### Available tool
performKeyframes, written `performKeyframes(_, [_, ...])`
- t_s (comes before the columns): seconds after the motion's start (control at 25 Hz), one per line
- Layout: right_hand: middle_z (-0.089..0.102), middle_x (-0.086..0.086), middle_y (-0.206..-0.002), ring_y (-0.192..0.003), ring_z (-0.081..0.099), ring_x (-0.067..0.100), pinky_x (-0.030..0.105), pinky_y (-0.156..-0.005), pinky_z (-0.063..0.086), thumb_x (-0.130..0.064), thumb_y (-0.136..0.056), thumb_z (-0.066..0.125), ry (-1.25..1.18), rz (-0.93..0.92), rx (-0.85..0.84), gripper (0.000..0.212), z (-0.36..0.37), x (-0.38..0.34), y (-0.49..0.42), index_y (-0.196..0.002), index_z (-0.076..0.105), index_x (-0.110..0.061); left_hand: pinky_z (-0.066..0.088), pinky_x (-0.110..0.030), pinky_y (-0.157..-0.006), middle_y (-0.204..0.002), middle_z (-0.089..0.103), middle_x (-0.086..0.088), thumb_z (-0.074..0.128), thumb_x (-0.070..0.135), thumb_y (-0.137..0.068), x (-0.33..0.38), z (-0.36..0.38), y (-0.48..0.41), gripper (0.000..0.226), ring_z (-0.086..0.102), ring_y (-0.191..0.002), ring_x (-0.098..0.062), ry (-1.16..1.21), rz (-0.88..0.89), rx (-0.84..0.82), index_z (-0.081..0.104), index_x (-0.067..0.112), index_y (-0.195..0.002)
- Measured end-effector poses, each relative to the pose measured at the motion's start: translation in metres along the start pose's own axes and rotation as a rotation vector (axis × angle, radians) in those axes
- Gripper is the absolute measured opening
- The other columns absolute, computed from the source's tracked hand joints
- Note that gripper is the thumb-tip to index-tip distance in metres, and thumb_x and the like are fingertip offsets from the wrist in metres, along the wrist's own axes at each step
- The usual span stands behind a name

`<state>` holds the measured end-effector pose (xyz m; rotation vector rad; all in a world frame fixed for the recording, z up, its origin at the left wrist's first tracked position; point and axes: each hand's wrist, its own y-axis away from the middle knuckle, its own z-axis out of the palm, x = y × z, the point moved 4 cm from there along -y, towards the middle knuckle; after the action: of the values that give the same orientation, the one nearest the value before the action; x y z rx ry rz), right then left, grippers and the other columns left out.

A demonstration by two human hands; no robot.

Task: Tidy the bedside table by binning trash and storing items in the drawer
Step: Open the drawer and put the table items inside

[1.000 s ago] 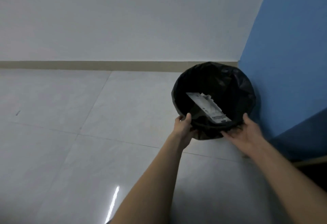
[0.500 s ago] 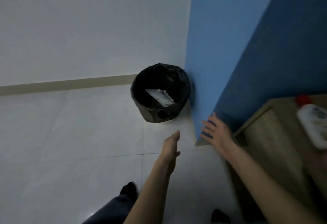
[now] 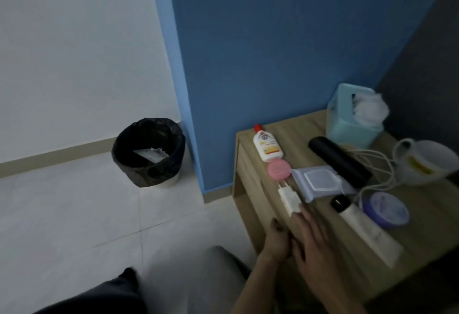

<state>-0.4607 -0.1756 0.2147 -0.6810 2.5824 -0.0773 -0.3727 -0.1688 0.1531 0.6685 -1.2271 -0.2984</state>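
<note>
The wooden bedside table stands at the right against the blue wall. On it lie a white lotion bottle with a red cap, a pink round case, a white charger with its cable, a grey wipes pack, a black cylinder, a white tube with a black cap and a purple round tin. My right hand hovers flat over the table's near left edge, fingertips at the charger. My left hand hangs beside the table's edge, fingers curled, holding nothing. The black-lined bin holds a white paper.
A teal tissue box and a white mug stand at the back of the table. My knee shows at the bottom left. Pale floor tiles spread between the bin and me.
Both hands left the bin's rim and came back to the bedside table. The view swung right, so the bin now sits far left and the tabletop is in sight.
</note>
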Motion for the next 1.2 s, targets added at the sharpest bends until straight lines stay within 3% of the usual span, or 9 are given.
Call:
performKeyframes(0.16, [0.040,0.006,-0.147,-0.130,0.043,0.026,0.047,-0.099,0.043,-0.036,-0.077,0.036,0.029,0.028,-0.013,0.061,0.000,0.006,-0.003,-0.135,0.038,-0.019,0.055,-0.018,-0.053,-0.104,0.058,-0.006,0.033,0.002,-0.099,0.005,0.004,0.026,0.031,0.060,-0.088,-0.018,0.182,-0.032,-0.048,0.045,0.017,-0.124])
performKeyframes(0.32, [0.034,0.002,-0.151,-0.134,0.039,0.023,0.045,-0.102,0.041,-0.041,-0.075,0.036,0.085,0.054,-0.042,0.065,-0.001,0.006,-0.005,-0.138,0.037,-0.023,0.055,-0.023,-0.059,-0.129,0.053,-0.010,0.036,0.017,-0.101,-0.005,0.003,0.020,0.032,0.056,-0.107,-0.025,0.229,-0.117,0.017,0.039,0.019,-0.133])
performKeyframes(0.44, [0.039,0.004,-0.148,-0.130,0.045,0.025,0.045,-0.098,0.045,-0.040,-0.073,0.040,0.113,0.055,-0.042,0.065,-0.003,0.005,-0.006,-0.136,0.039,-0.022,0.050,-0.031,-0.072,-0.118,0.058,-0.012,0.043,0.025,-0.098,-0.002,-0.006,0.000,0.044,0.058,-0.101,-0.026,0.177,-0.147,0.111,0.034,0.018,-0.141])
performKeyframes(0.56, [0.044,0.006,-0.145,-0.122,0.053,0.027,0.044,-0.091,0.049,-0.039,-0.071,0.040,0.123,0.054,-0.049,0.065,-0.001,0.006,-0.009,-0.133,0.041,-0.020,0.048,-0.029,-0.064,-0.099,0.060,-0.009,0.047,0.019,-0.096,0.011,-0.012,-0.022,0.040,0.057,-0.078,-0.018,0.143,-0.128,0.199,0.040,0.014,-0.134])
performKeyframes(0.68, [0.044,0.006,-0.145,-0.120,0.054,0.028,0.044,-0.090,0.050,-0.039,-0.069,0.039,0.147,0.061,-0.043,0.068,0.003,0.007,-0.012,-0.134,0.043,-0.019,0.052,-0.033,-0.070,-0.126,0.057,-0.019,0.055,0.018,-0.092,0.021,-0.014,-0.031,0.044,0.059,-0.098,-0.028,0.141,-0.119,0.221,0.041,0.010,-0.133])
performKeyframes(0.76, [0.043,0.005,-0.146,-0.121,0.053,0.027,0.043,-0.090,0.049,-0.039,-0.069,0.039,0.157,0.071,-0.032,0.068,0.004,0.007,-0.013,-0.134,0.044,-0.019,0.053,-0.028,-0.061,-0.125,0.057,-0.021,0.061,0.014,-0.089,0.023,-0.017,-0.030,0.049,0.060,-0.091,-0.027,0.141,-0.121,0.235,0.039,0.010,-0.133])
performKeyframes(0.88, [0.039,0.004,-0.148,-0.123,0.051,0.027,0.043,-0.091,0.046,-0.037,-0.070,0.039,0.153,0.068,-0.016,0.068,0.006,0.008,-0.011,-0.135,0.043,-0.019,0.051,-0.027,-0.054,-0.104,0.060,-0.015,0.063,0.006,-0.086,0.027,-0.025,-0.023,0.041,0.059,-0.077,-0.022,0.097,-0.101,0.290,0.043,0.009,-0.122])
performKeyframes(1.04, [0.032,0.005,-0.152,-0.130,0.043,0.026,0.045,-0.098,0.043,-0.032,-0.077,0.047,0.145,0.039,-0.008,0.064,0.005,0.009,-0.009,-0.139,0.035,-0.020,0.051,-0.022,-0.057,-0.112,0.059,-0.015,0.056,0.003,-0.089,0.029,-0.046,0.003,0.017,0.059,-0.085,-0.023,-0.003,-0.052,0.313,0.057,0.015,-0.100])
performKeyframes(1.2, [0.030,0.007,-0.153,-0.133,0.039,0.029,0.050,-0.101,0.040,-0.028,-0.078,0.060,0.153,0.020,-0.030,0.066,0.002,0.005,-0.009,-0.138,0.037,-0.019,0.053,-0.023,-0.066,-0.124,0.057,-0.014,0.055,0.007,-0.091,0.015,-0.086,0.026,0.047,0.059,-0.100,-0.024,0.000,-0.060,0.304,0.044,0.010,-0.136])
